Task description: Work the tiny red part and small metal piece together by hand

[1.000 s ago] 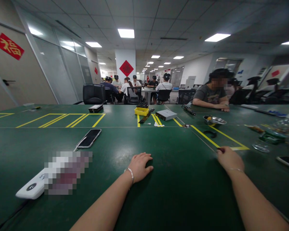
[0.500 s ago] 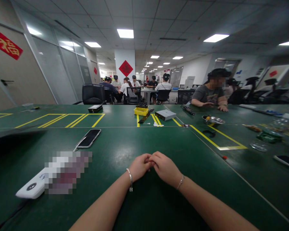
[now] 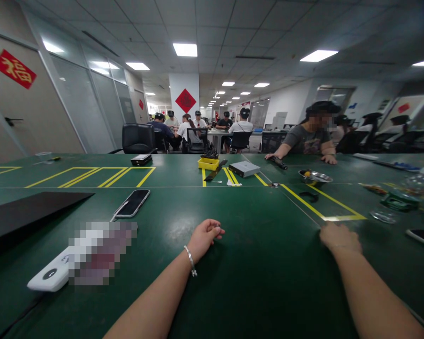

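Note:
My left hand [image 3: 205, 238] rests on the green table [image 3: 254, 282], a silver bracelet [image 3: 190, 261] at its wrist. Its fingers are curled toward the thumb; a tiny dark spot shows at the fingertips, too small to name. My right hand [image 3: 341, 241] is stretched out to the right, back upward, over the table's pale seam. Its fingers point down and are hidden and slightly blurred, so whatever lies under them cannot be seen. The small orange-red piece seen earlier on that spot is covered now.
To the left lie a phone [image 3: 132, 203], a white device [image 3: 49, 278] with a cable and a dark panel [image 3: 28, 212]. Farther back are a yellow bin [image 3: 208, 164], a grey box [image 3: 244, 168] and a metal bowl [image 3: 316, 177]. Across the table, a person [image 3: 313, 136] touches a black object [image 3: 279, 162].
My hands were together at the middle; my right hand has moved right to where the orange-red piece lay. My left hand stayed. The person opposite has reached to the black object.

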### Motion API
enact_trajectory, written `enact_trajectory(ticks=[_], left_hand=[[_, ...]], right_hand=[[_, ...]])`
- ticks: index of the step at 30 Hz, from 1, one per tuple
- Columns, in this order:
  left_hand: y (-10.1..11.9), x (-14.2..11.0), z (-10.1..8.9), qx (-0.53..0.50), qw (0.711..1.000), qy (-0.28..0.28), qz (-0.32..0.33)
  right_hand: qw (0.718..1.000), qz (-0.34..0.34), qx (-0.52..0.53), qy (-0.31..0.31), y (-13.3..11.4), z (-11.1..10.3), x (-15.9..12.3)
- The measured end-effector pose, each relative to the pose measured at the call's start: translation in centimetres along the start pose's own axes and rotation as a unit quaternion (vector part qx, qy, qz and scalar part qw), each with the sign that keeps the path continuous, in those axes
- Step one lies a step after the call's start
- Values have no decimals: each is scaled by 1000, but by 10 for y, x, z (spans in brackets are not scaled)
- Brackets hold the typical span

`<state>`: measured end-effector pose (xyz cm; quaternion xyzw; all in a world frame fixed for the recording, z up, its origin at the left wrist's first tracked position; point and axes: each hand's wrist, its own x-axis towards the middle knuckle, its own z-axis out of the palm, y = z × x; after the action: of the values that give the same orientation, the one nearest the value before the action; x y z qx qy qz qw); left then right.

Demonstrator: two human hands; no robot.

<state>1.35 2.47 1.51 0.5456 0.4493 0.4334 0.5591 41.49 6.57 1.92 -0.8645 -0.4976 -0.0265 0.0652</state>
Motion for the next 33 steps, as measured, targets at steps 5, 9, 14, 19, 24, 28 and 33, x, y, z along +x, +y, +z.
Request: enact_trajectory(ticks=[5, 9, 14, 19, 24, 28, 33], left_hand=[[-2, 1, 0, -3, 1000, 14, 12], [-2, 0, 1, -26, 999, 16, 23], [-2, -1, 1, -64, 997, 10, 37], [-3, 0, 1, -56, 997, 13, 53], [-2, 0, 0, -12, 999, 22, 41], [-1, 0, 1, -19, 999, 18, 39], [-1, 0, 1, -17, 999, 9, 31]], right_hand=[[999, 16, -3, -36, 6, 6, 2], [997, -53, 47, 20, -13, 3, -4], [950, -182, 254, 18, -75, -9, -34], [736, -180, 598, -261, -162, -16, -98], [556, -51, 751, -352, -216, -11, -148], [498, -71, 775, -382, -220, -5, -158], [456, -111, 761, -448, -207, 3, -152]])
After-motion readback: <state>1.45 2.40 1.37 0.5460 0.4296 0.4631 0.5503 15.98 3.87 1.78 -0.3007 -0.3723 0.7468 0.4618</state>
